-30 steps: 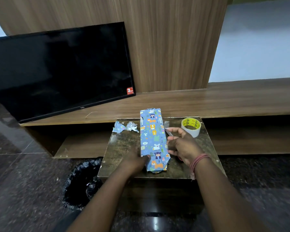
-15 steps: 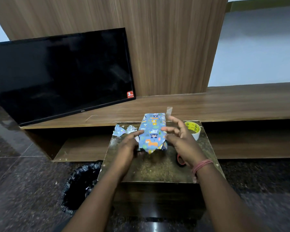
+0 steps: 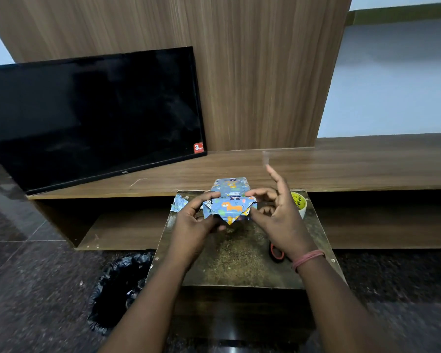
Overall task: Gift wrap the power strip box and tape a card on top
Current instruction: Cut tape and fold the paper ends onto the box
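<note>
A tall wood-grain wall panel [image 3: 252,72] rises at the back, with a pale wall [image 3: 392,80] to its right. A black television [image 3: 92,115] leans against the panel, standing on a long low wooden shelf unit [image 3: 354,164] that runs across the room. The floor [image 3: 31,289] is dark polished stone. In front of the shelf stands a small table [image 3: 239,258] with a worn, speckled brown top, and a black bin bag [image 3: 117,284] sits on the floor at its left side.

The wrapped power strip box [image 3: 229,197], covered in blue paper printed with cartoon animals, is raised above the far half of the table, its near end pointing toward the camera with the paper folded into a triangular flap. The left hand [image 3: 194,222] grips the box from the left, thumb on top and fingers curled beneath the near end. The right hand [image 3: 280,220] pinches the right side of the same end between thumb and forefinger, while another of its fingers sticks upward with a blurred strip of clear tape [image 3: 266,157] stuck to its tip.

A tape roll [image 3: 299,203] with a yellow printed core lies on the table just behind the right hand. A crumpled scrap of wrapping paper [image 3: 180,203] lies at the far left corner. A red-and-black handle [image 3: 276,253], probably of scissors, shows beside the right wrist, which wears a pink band [image 3: 307,259].
</note>
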`<state>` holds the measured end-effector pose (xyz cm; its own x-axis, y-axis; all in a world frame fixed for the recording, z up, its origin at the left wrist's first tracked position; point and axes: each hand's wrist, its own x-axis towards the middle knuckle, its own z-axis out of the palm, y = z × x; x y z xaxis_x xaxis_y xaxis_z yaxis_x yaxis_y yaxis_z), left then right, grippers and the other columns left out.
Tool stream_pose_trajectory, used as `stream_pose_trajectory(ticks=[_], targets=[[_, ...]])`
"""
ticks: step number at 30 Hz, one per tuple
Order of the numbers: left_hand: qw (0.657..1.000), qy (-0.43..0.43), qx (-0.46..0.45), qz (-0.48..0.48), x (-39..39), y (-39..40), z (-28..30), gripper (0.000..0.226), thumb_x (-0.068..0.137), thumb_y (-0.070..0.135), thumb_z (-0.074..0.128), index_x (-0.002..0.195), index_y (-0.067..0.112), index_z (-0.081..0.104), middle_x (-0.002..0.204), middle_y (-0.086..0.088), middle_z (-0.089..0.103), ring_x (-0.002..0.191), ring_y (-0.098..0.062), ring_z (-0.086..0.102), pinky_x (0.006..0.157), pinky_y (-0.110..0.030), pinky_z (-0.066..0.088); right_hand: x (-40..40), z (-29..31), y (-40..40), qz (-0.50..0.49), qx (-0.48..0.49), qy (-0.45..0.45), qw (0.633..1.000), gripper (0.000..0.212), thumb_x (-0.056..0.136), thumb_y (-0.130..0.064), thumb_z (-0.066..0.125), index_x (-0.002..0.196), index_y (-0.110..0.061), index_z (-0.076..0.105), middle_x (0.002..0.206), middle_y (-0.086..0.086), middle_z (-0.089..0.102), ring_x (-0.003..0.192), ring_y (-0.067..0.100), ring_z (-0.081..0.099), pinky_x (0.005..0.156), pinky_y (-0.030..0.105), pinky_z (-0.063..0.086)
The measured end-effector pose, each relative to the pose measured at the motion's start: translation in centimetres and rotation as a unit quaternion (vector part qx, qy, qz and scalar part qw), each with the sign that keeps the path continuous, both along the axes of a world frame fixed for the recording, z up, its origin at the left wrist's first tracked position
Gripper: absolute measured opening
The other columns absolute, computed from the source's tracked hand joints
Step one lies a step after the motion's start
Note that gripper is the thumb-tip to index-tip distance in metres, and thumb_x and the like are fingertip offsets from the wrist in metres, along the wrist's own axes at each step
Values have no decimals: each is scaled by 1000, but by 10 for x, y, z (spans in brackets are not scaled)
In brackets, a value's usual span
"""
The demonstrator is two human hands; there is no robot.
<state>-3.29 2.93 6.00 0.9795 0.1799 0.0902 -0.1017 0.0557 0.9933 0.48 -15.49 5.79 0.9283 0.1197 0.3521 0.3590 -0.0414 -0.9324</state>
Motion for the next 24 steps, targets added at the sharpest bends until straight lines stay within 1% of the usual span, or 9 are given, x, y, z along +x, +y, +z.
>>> stream_pose_trajectory(ticks=[3, 7, 10, 12, 13, 16, 18, 20, 24], targets=[[1000, 1, 1, 18, 2, -2, 0, 41, 87, -14, 67, 119, 11, 72, 132, -5, 68, 81, -29, 76, 67, -30, 63, -3, 4, 1, -13, 12, -12, 1000, 92, 84, 5, 70, 152, -40, 28, 106, -2, 74, 73, 19, 50, 71, 30, 47], [999, 9, -21, 24, 2, -5, 7, 37, 90, -14, 64, 116, 10, 73, 111, -7, 75, 69, -24, 75, 62, -27, 62, -3, 8, 2, 6, 22, -19, 1000, 98, 85, 9, 68, 157, -38, 20, 108, 0, 74, 75, 25, 50, 72, 35, 44], [999, 19, -36, 27, 3, -7, 10, 34, 90, -12, 65, 114, 9, 73, 106, -14, 75, 67, -24, 73, 61, -27, 62, -5, 15, 0, 31, 11, -39, 999, 106, 83, 14, 66, 159, -37, 11, 111, 1, 72, 79, 29, 56, 69, 39, 43], [998, 25, -45, 27, 5, -6, 11, 33, 90, -12, 65, 114, 9, 73, 107, -18, 75, 66, -23, 73, 61, -28, 63, -12, 22, -1, 64, -2, -54, 997, 108, 83, 13, 64, 159, -38, 7, 113, 1, 71, 92, 42, 58, 77, 50, 48], [998, 28, -48, 24, 6, -6, 11, 33, 90, -13, 65, 113, 9, 74, 106, -20, 75, 65, -22, 73, 61, -28, 62, -15, 25, 0, 79, -15, -60, 995, 106, 85, 12, 64, 159, -38, 6, 111, 1, 71, 95, 43, 59, 84, 51, 49], [998, 30, -54, 14, 7, -7, 13, 36, 89, -15, 62, 112, 10, 73, 96, -21, 76, 63, -21, 72, 60, -26, 62, -18, 25, 4, 79, -79, -78, 991, 106, 87, -1, 73, 159, -40, 6, 104, -1, 73, 111, 27, 62, 103, 43, 48], [998, 30, -54, 9, 7, -8, 14, 37, 89, -17, 61, 113, 10, 73, 90, -19, 77, 63, -21, 72, 61, -26, 62, -15, 23, 5, 57, -116, -88, 988, 107, 85, -7, 76, 158, -44, 8, 103, -6, 72, 119, 21, 59, 109, 41, 43], [998, 34, -57, 9, 7, -7, 15, 38, 89, -17, 62, 115, 9, 73, 93, -19, 77, 64, -21, 72, 62, -27, 63, -12, 24, 4, 22, -172, -120, 978, 106, 85, -10, 77, 158, -47, 9, 103, -13, 71, 117, 16, 57, 107, 33, 41], [997, 32, -66, 2, 8, -5, 17, 40, 90, -16, 61, 115, 12, 73, 118, -20, 72, 70, -24, 74, 65, -27, 63, -16, 29, 7, -37, -285, -212, 934, 94, 89, -15, 74, 159, -39, 15, 101, -22, 63, 104, 7, 53, 92, 22, 43]])
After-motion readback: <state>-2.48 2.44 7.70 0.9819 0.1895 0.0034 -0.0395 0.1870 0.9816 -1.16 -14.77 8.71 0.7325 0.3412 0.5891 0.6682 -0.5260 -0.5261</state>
